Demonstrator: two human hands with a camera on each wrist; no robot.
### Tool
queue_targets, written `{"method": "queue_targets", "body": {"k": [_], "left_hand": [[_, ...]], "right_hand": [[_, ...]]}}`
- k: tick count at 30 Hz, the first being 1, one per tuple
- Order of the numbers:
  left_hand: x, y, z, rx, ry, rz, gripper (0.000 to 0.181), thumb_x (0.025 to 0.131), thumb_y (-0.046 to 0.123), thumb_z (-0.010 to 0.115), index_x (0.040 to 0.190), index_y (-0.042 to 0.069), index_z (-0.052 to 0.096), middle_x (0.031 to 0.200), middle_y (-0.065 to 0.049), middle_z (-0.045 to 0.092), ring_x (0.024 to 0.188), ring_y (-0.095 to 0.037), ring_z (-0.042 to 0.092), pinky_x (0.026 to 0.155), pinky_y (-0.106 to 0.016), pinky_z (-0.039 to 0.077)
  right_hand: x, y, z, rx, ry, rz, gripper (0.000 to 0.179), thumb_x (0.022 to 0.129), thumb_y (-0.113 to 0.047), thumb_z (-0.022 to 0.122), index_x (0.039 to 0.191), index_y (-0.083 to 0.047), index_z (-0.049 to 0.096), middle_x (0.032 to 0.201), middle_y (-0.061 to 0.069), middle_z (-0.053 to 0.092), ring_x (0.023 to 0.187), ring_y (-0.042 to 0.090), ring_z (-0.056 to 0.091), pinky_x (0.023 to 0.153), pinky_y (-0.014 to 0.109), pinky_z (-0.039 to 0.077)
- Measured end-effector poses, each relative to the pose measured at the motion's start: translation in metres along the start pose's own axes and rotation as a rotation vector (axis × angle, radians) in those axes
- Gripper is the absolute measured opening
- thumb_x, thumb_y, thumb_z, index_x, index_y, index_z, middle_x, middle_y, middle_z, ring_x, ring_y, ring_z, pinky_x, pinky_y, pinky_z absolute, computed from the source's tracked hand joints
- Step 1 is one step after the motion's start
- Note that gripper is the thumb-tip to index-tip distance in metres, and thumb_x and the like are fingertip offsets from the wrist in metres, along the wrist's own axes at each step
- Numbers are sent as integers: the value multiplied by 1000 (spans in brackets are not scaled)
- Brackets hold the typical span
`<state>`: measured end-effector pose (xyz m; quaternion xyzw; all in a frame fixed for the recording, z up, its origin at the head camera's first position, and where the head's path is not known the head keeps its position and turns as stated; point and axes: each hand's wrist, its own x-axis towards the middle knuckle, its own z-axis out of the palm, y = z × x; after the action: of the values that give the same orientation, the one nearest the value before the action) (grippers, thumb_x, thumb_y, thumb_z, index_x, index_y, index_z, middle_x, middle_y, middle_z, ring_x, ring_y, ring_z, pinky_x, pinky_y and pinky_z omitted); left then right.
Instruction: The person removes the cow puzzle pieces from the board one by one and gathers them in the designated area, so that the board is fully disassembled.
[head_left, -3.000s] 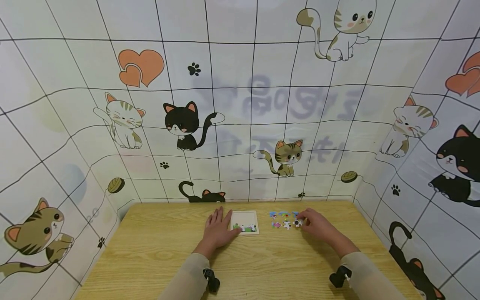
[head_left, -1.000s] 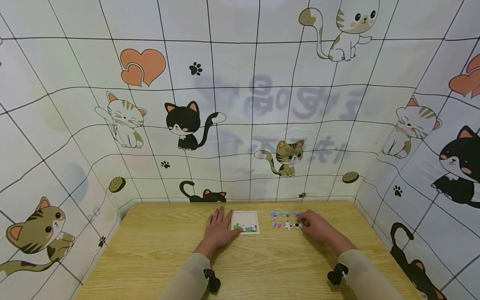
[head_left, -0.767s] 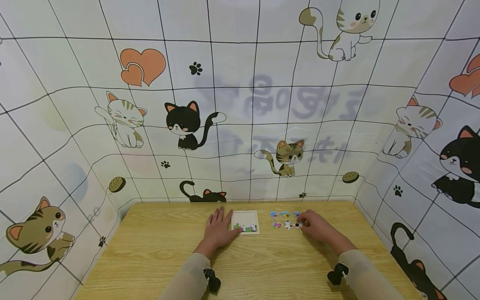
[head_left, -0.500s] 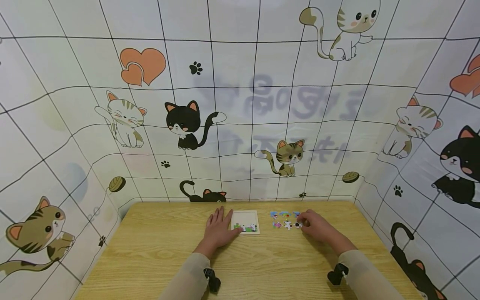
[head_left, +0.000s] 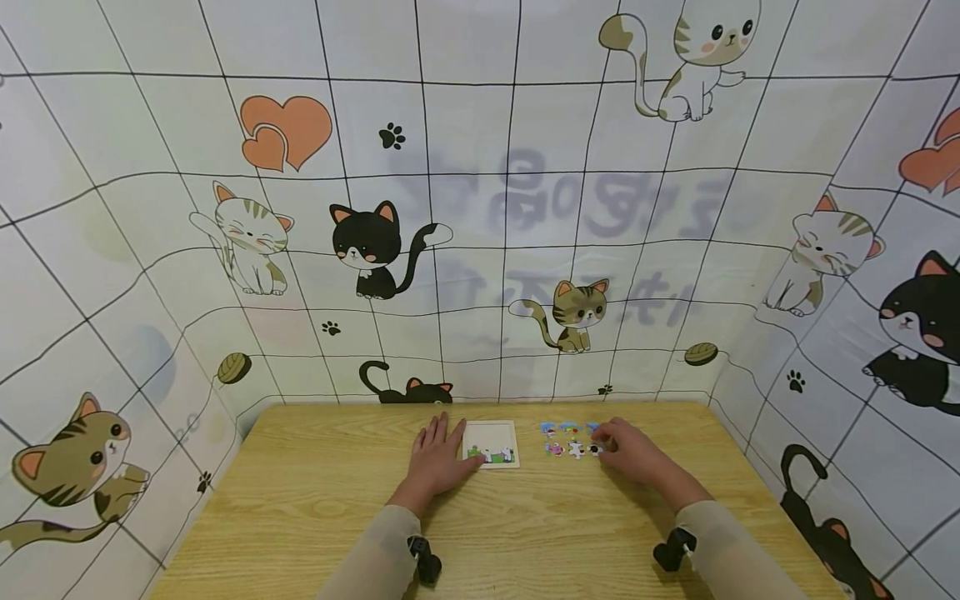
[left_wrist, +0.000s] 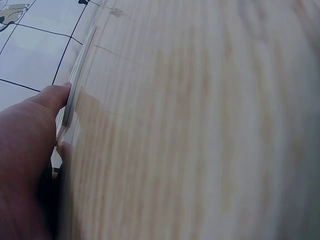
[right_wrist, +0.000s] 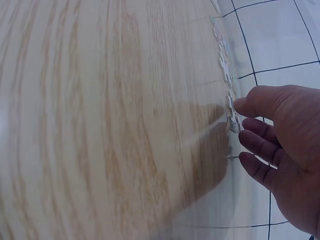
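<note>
My left hand (head_left: 437, 458) lies flat on the table with its fingers spread. Its thumb reaches over the lower left corner of a small, pale puzzle tray (head_left: 489, 432), whose bottom strip is filled with green and white picture pieces. Several loose jigsaw pieces (head_left: 575, 451) lie in two rows right of the tray, bluish ones behind, pink and white ones in front. At their right end is my right hand (head_left: 628, 448), fingertips at the rearmost right piece. In the right wrist view its thumb (right_wrist: 246, 106) touches the edge of a piece, the other fingers loosely bent.
The wooden table (head_left: 510, 533) ends at the back against a white cloth wall (head_left: 480, 333) printed with grid lines and cartoon cats. Both sleeves carry black wrist cameras, one on the left (head_left: 424, 561) and one on the right (head_left: 675, 549).
My right hand has shifted slightly leftward over the rightmost pieces. The left hand and the tray have kept their places; the head view has moved a little since the first frame.
</note>
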<state>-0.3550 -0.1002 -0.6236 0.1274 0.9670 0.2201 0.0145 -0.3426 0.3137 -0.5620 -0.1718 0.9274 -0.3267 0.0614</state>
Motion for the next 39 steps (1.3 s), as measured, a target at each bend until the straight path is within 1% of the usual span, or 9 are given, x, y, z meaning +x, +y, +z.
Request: {"method": "queue_targets", "body": {"k": [3,8,12,19,23,28,32,34,39], "left_hand": [[-1,1,-1,-2,2,1,96,102,77,56,176,21,33,183,-21,15,170,-40,10,133,-63,13],[0,0,-1,-2,0,1,96,102,77,56,177,22,33,183,-21,14,170,-40,10,133,-63,13],[1,-1,-1,-2,2,0,96,102,77,56,177,21,33,183,-20,15,170,-41,11,133,-63,13],[2,-1,1,2,8,-2,97,102,78,56,176,21,33,183,-21,16,170,-41,11,133,-63,13],[1,-1,1,4,8,-2,96,102,77,57,176,21,34,183,-21,16,170,-41,11,133,-63,13],[0,1,-1,-3,-1,-2,96,102,75,58,176,20,34,183,-21,15,170,-41,11,133,-63,12],[-1,1,-1,0,-7,-1,96,102,74,59,176,18,33,183,-22,15,170,-42,11,133,-63,12],[-1,1,-1,5,-8,-2,96,102,74,58,176,18,33,183,-22,15,170,-42,11,133,-63,12],[-1,2,-2,2,-2,-4,95,102,73,60,176,19,34,183,-22,15,170,-42,11,133,-63,11]], "right_hand": [[-1,-4,0,-3,4,11,23,104,-4,75,126,0,71,117,9,62,100,22,62,85,46,57],[1,-10,1,-20,22,14,22,104,-3,74,126,0,72,118,10,64,99,23,62,81,42,56],[3,-13,4,-10,21,-5,22,104,-2,74,126,0,72,119,12,64,97,22,61,78,39,56],[8,-27,9,-2,18,-75,22,104,1,73,125,2,72,121,15,66,97,21,63,78,38,57],[12,-38,12,-24,21,-118,21,103,0,75,124,1,72,120,15,67,94,20,62,75,35,56],[22,-50,18,-44,10,-189,22,103,-3,76,124,2,73,118,15,67,92,19,61,75,33,55],[27,-64,23,-40,-16,-213,23,105,-9,77,125,2,73,119,16,67,91,17,62,75,32,56],[30,-71,26,-39,-26,-211,23,105,-9,76,126,1,73,121,16,68,92,16,62,75,32,56],[39,-87,36,-60,-41,-239,26,103,-4,76,127,2,73,121,18,68,91,15,64,79,34,58]]}}
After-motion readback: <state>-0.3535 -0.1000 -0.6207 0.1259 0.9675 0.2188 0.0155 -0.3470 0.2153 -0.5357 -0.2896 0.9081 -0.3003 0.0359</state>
